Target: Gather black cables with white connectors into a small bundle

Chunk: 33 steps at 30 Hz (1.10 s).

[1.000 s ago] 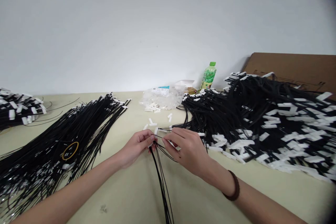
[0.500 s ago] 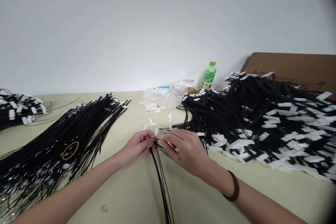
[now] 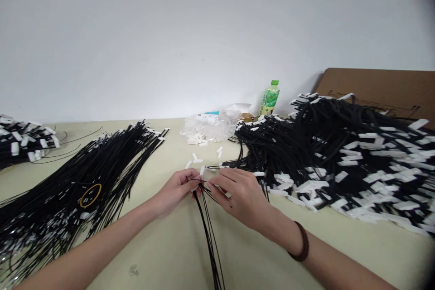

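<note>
My left hand (image 3: 181, 190) is closed on a white plastic connector (image 3: 202, 171) from which black wires (image 3: 208, 231) run down toward me over the table. A thin black wire is pinched between the thumb and fingertips of my right hand (image 3: 239, 195), just right of the connector. The wire spans the short gap between both hands. Its far end is hidden by the left fingers. Several loose white connectors (image 3: 197, 159) lie on the table just beyond my hands.
Bundled black wires (image 3: 102, 167) with a yellow band (image 3: 90, 195) lie left. A large heap of black wires with white connectors (image 3: 316, 145) fills the right. Behind are a clear plastic bag (image 3: 207, 129), a green-capped bottle (image 3: 270, 99) and brown cardboard (image 3: 377, 86) against the wall.
My right hand has shifted very slightly, its fingers still pinching the wire. The left hand stays in place with the connector.
</note>
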### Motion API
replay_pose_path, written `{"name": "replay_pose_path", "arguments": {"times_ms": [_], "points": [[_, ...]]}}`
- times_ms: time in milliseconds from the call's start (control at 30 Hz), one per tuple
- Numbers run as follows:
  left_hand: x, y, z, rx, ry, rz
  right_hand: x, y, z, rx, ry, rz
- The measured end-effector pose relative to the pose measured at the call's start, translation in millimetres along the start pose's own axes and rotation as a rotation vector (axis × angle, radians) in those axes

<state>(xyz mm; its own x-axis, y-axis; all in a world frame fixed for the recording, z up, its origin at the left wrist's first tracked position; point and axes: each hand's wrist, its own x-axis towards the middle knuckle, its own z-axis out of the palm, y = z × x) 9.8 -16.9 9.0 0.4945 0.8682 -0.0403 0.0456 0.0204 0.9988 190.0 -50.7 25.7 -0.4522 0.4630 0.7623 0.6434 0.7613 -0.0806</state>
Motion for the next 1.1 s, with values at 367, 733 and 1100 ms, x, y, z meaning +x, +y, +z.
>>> {"name": "replay_pose_path", "arguments": {"times_ms": [367, 733, 1100], "points": [[-0.1, 1.3, 0.9, -0.006, 0.011, -0.014, -0.1, 0.4, -0.1, -0.006, -0.012, -0.009], [-0.1, 0.9, 0.9, 0.002, 0.008, 0.003, -0.9, -0.6, -0.6, -0.014, -0.041, -0.009], [-0.3, 1.1, 1.0, -0.007, 0.018, -0.011, 0.3, -0.1, -1.2, -0.001, -0.002, -0.020]]}}
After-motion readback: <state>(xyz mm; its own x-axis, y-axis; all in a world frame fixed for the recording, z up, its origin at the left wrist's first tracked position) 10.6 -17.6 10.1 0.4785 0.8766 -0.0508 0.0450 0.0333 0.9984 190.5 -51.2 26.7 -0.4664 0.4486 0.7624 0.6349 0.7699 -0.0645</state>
